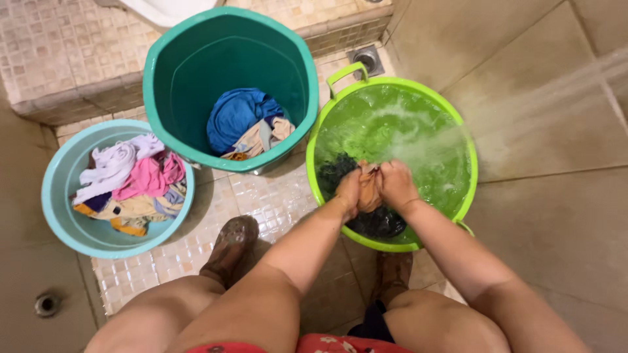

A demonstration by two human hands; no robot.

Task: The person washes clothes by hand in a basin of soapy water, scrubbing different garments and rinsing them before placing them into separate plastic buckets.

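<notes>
Grip: both hands are closing on one small orange cloth point(370, 186), the left hand point(348, 191) bunching one side and the right hand point(396, 184) the other, knuckles nearly touching.
Cloth: it is sitting between the fists, just above the water at the near edge of the green basin point(468, 196).
Dark laundry: more clothes point(379, 222) are soaking in the green basin under the hands.
Water: a stream point(523, 98) is spraying into the green basin from the right.
Rubbing well, as I judge it: keeping the fists close and the cloth low over the green basin should be holding splashes inside.
Teal bucket point(163, 85): it is standing left of the green basin, holding blue and beige clothes.
Pale blue basin point(55, 189): it is sitting farther left of the green basin, heaped with white, pink and yellow clothes.
</notes>
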